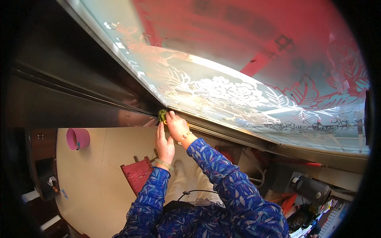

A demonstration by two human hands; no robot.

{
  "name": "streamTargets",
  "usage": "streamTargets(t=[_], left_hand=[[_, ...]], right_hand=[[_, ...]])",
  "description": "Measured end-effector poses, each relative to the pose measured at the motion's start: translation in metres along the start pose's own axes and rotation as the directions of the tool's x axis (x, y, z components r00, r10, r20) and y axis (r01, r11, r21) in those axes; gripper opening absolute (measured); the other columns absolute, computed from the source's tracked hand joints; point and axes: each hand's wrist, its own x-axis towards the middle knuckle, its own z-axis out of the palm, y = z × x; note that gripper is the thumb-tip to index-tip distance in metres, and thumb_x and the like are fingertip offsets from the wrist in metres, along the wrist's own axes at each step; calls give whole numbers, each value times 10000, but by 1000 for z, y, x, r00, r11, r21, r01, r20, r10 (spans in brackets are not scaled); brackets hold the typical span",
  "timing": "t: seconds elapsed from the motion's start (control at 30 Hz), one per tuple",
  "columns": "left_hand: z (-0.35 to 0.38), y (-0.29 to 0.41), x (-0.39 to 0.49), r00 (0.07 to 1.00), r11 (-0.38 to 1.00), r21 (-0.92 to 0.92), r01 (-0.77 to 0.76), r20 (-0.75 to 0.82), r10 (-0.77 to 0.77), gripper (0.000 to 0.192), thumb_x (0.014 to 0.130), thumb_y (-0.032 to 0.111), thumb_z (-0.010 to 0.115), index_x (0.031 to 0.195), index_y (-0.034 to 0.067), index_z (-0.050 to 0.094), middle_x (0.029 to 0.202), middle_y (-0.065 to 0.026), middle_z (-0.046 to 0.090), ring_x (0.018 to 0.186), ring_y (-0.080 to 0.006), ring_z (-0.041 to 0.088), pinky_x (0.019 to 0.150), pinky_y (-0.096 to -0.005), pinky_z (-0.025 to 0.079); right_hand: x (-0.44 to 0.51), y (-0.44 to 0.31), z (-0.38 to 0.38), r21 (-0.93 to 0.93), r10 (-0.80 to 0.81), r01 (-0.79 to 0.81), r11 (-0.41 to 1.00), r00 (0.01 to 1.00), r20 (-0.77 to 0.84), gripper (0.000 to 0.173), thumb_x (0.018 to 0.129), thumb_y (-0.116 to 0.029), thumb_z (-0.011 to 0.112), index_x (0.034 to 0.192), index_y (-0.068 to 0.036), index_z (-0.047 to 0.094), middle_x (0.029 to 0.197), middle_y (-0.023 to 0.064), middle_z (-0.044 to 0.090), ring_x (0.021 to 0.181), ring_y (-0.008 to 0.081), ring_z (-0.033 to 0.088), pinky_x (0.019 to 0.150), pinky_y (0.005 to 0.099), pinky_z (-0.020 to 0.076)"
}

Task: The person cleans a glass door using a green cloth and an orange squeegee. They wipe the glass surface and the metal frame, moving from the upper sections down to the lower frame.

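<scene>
My right hand (pixel 176 125) presses a green cloth (pixel 162 115) against the corner where a dark panel (pixel 131 104) meets the metal frame (pixel 214 126) of a large glass pane (pixel 238 98). A small yellow part shows beneath the fingers; what it belongs to is hidden. Just below and to the left, my left hand (pixel 164 148) reaches up with its fingers extended together and their tips by the cloth's lower edge. Whether it grips anything is not clear. White floral patterns and red areas cover the glass.
A pink bucket (pixel 78 139) stands on the pale floor at the left. Near my legs is a red-topped stool (pixel 138 174). A dark cylindrical object (pixel 314 189) and assorted items lie at the lower right. Dark furniture (pixel 44 148) borders the floor at the far left.
</scene>
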Motion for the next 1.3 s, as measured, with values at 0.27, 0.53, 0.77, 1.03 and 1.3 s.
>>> streamTargets(t=[0.27,0.53,0.77,1.03,1.3], left_hand=[[13,-22,11,992,996,72,-59,116,51,690,807,122,609,1440,32,349,1482,-221,335,1359,-382,329,1126,-428,270],[20,-8,18,993,981,193,5,114,-27,744,819,230,615,1462,57,281,1493,-208,309,1296,-398,374,1069,-439,327],[24,4,21,986,986,-89,143,99,-134,736,844,201,605,1471,43,252,1514,-213,255,1341,-398,331,1070,-404,345],[38,-41,5,999,982,-182,-46,7,48,725,852,81,588,1478,15,228,1516,-227,246,1385,-385,283,1107,-389,295],[26,-28,-22,1000,942,-335,23,13,-19,706,843,33,600,1470,28,276,1532,-178,254,1361,-324,343,1040,-346,368]], right_hand=[[-19,-1,-27,-3,-87,87,996,982,-170,478,757,-99,614,1229,-55,557,1286,106,563,875,240,641,646,342,550],[-9,1,-32,-135,-169,163,977,985,-31,460,752,-149,625,1205,-74,593,1310,75,562,818,192,634,617,314,542],[-4,8,-22,125,-175,161,979,979,109,523,797,-118,574,1314,-84,504,1369,119,510,791,279,682,643,369,550],[32,9,-12,105,-202,176,979,921,333,530,827,-141,556,1340,-43,465,1257,153,563,797,323,670,668,423,534],[36,-5,-10,-32,-87,109,994,908,411,504,887,-214,531,1357,-49,455,1221,148,585,814,328,670,681,430,534]])
